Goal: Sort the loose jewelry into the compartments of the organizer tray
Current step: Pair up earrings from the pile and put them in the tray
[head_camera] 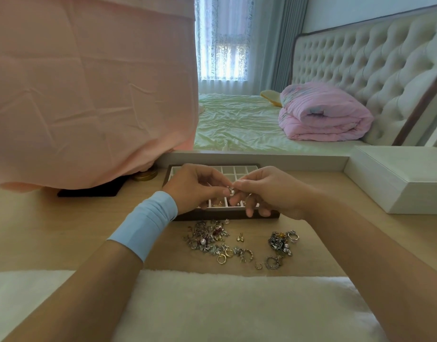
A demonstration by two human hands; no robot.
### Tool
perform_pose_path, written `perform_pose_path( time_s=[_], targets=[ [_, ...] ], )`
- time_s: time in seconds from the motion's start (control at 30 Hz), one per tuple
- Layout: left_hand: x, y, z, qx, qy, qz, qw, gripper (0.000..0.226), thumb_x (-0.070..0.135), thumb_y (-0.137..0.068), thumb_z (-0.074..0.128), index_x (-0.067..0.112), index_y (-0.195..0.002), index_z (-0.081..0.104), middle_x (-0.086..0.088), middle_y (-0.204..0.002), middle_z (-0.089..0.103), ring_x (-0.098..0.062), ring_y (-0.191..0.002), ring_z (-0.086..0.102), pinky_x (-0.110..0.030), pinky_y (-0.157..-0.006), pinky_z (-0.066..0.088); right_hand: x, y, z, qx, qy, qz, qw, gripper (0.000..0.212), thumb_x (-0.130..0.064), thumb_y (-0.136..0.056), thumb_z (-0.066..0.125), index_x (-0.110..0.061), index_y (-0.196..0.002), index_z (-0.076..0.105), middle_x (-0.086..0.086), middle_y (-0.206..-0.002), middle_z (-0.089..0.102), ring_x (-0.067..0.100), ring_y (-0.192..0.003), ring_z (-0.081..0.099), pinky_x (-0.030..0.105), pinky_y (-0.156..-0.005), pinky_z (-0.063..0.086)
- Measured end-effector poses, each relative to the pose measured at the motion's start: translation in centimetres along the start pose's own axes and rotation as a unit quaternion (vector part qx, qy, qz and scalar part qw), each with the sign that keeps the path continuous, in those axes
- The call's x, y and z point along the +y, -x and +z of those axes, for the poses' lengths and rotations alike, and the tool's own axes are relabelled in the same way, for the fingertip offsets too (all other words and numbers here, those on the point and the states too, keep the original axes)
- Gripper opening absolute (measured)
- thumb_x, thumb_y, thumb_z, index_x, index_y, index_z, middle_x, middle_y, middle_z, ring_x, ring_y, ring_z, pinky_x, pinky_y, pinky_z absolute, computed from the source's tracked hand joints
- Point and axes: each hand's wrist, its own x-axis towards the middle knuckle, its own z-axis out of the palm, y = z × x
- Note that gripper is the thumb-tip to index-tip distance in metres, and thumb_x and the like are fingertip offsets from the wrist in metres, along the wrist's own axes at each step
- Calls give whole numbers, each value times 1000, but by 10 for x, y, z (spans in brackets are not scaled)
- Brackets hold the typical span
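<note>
**Jewelry sorting barely started**

Left hand and right hand are together pinching a small silver piece above the organizer tray. A few near compartments are holding items. At the tray's six o'clock, a large jewelry heap and a smaller heap are lying unsorted, so most work is likely remaining.

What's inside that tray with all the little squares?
The organizer tray holds a few jewelry pieces in its front squares; the back squares look bare. The left hand and right hand, pinching one small piece, cover the middle squares.
</note>
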Motion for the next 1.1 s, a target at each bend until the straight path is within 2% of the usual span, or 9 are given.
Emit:
perform_pose_path(
  time_s=[0.13,0.27,0.37,0.5,0.67,0.83,0.93,1.03,1.1],
  targets=[
    [1,1,-6,52,35,-1,998,7,16,-79,80,15,-86,77,-2,-71,72,-12,-61,62,-24,-53,50,-1,0,6,9,-61,-22,998,16,-6,-99,59,-8,-111,70,12,-104,77,21,-61,63,22,-39,39],
    [4,-1,-12,75,14,-17,997,7,23,-79,80,18,-84,77,6,-69,72,-8,-61,63,-17,-50,46,-1,-2,22,72,-48,-71,994,26,-5,-90,73,-13,-114,68,9,-99,77,20,-61,66,24,-39,42],
    [3,0,-18,79,-6,-25,997,8,29,-80,79,22,-81,77,7,-71,73,-8,-62,65,-15,-52,47,-2,-5,38,145,29,-115,982,29,-11,-84,81,-18,-109,68,3,-93,75,20,-57,68,26,-39,43],
    [0,0,-24,63,-27,-50,996,12,37,-83,74,25,-82,77,4,-77,75,-9,-67,67,-23,-59,53,-5,-12,47,226,97,-156,957,17,-19,-80,86,-22,-90,73,-4,-85,72,17,-48,64,21,-44,44],
    [0,5,-38,38,-3,-69,997,10,29,-89,68,21,-94,74,8,-85,76,-5,-72,68,-28,-68,61,-12,-21,50,223,135,-161,952,7,-19,-86,80,-26,-88,80,-11,-74,75,23,-49,66,36,-55,58],
    [-6,7,-50,56,78,-89,991,12,18,-90,69,20,-101,71,2,-90,76,-5,-70,69,-26,-58,58,-23,-38,54,221,164,-152,949,11,-27,-86,79,-36,-80,80,-22,-76,74,5,-49,64,24,-60,48],
    [-13,7,-58,77,96,-103,987,11,19,-90,69,23,-99,74,4,-88,76,-6,-73,68,-23,-61,55,-33,-50,60,214,185,-151,947,9,-28,-85,80,-33,-78,78,-18,-81,74,-6,-47,59,20,-59,48],
    [-22,9,-70,99,94,-114,984,10,20,-87,72,22,-96,75,1,-90,76,-8,-73,66,-22,-60,55,-42,-61,66,186,241,-145,941,6,-33,-88,77,-29,-83,78,-18,-72,71,-1,-45,59,15,-61,48],
    [-26,11,-78,102,68,-116,986,9,21,-87,72,22,-95,75,1,-89,75,-7,-71,66,-21,-59,55,-45,-70,70,154,287,-143,935,9,-34,-90,74,-27,-87,78,-16,-75,72,-5,-47,59,16,-64,47]
  ],
)
